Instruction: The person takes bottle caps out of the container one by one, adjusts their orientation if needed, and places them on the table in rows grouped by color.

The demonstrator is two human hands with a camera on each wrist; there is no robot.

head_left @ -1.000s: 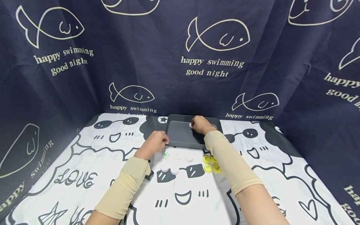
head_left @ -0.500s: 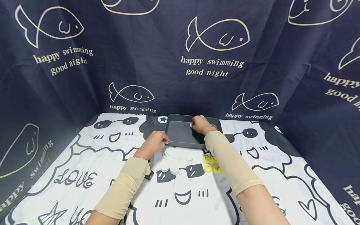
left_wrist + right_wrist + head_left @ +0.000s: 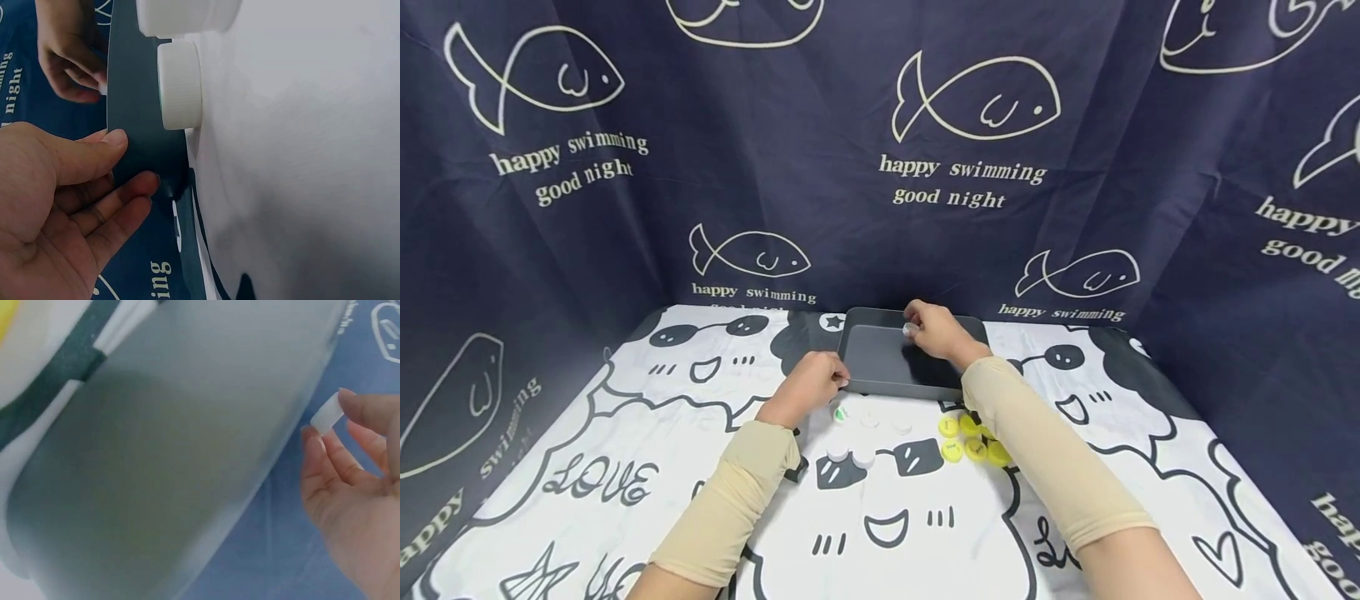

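My right hand (image 3: 938, 332) is over the back middle of a dark grey tray (image 3: 872, 388). It pinches a small white bottle cap (image 3: 327, 414) between thumb and fingertips. In the left wrist view, my left hand (image 3: 69, 194) grips the near left corner of the tray (image 3: 140, 112), with the thumb at the rim and fingers against the outside wall. Several white caps (image 3: 862, 459) lie on the cloth before the tray, one with a green mark (image 3: 839, 414). Several yellow caps (image 3: 976, 450) lie to their right, some partly behind my right forearm.
A white cloth (image 3: 955, 533) with black cartoon drawings covers the table. Behind the tray hangs a dark blue curtain (image 3: 850, 192) with fish prints, and more curtain closes in both sides.
My right hand has risen slightly with the white cap in its fingers. My right forearm has swung to the right, so more yellow caps show. My left hand stays at the tray's corner.
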